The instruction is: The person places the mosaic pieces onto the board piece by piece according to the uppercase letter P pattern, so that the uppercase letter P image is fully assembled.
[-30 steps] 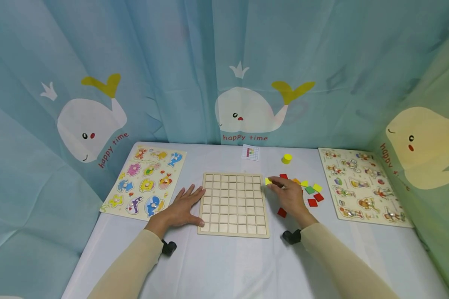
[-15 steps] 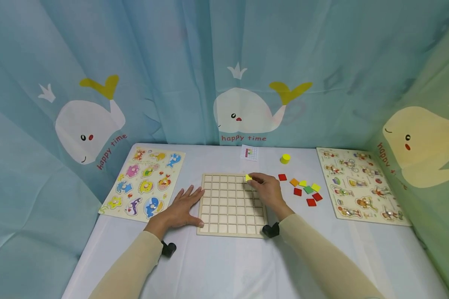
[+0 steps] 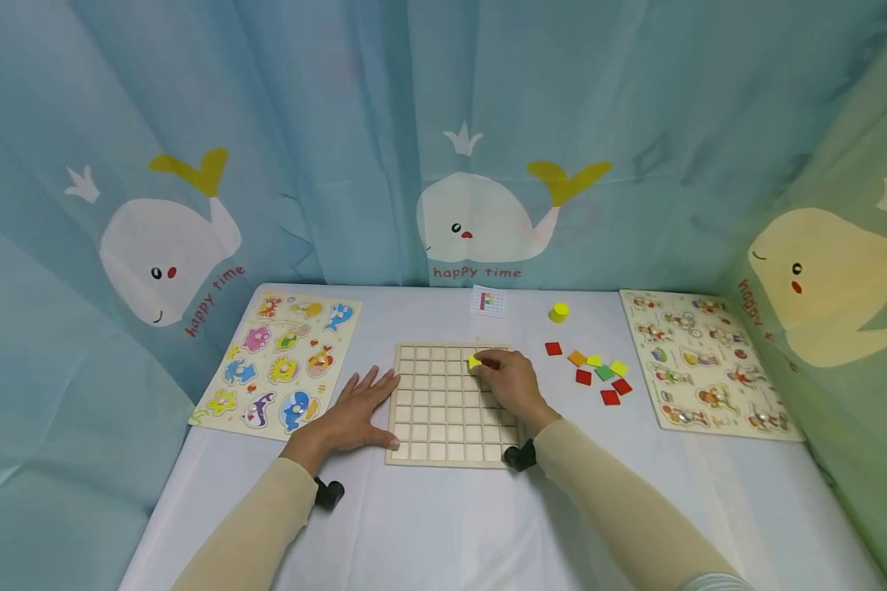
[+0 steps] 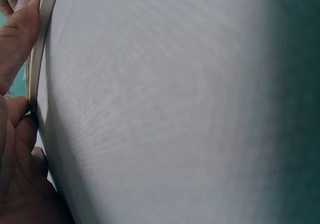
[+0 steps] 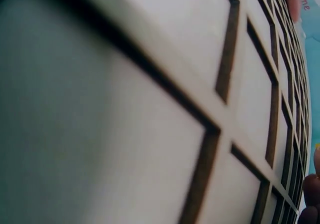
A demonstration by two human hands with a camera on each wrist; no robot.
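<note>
A wooden grid board (image 3: 443, 462) with square recesses lies mid-table. My left hand (image 3: 351, 417) rests spread at its left edge, thumb and fingertips against the frame; the left wrist view shows the thumb (image 4: 20, 39) on the board's side. My right hand (image 3: 516, 384) is over the upper right part of the board and pinches a yellow square tile (image 3: 475, 361) between thumb and fingertips, close over the second row of recesses. In the right wrist view the recesses fill the frame, with only a few fingertips (image 5: 311, 189) at the right edge.
Loose red, orange, yellow and green tiles (image 3: 604, 373) lie right of the board. Behind it are a small printed pattern card (image 3: 487, 301) and a yellow cylinder (image 3: 559, 313). Picture puzzle boards flank it: sea animals (image 3: 275, 361) left, figures (image 3: 710, 361) right. A curtain (image 3: 355, 164) hangs behind.
My right hand has carried the yellow tile leftward from beside the tile pile to over the board, then slightly nearer me. My left hand stays at the board's left edge.
</note>
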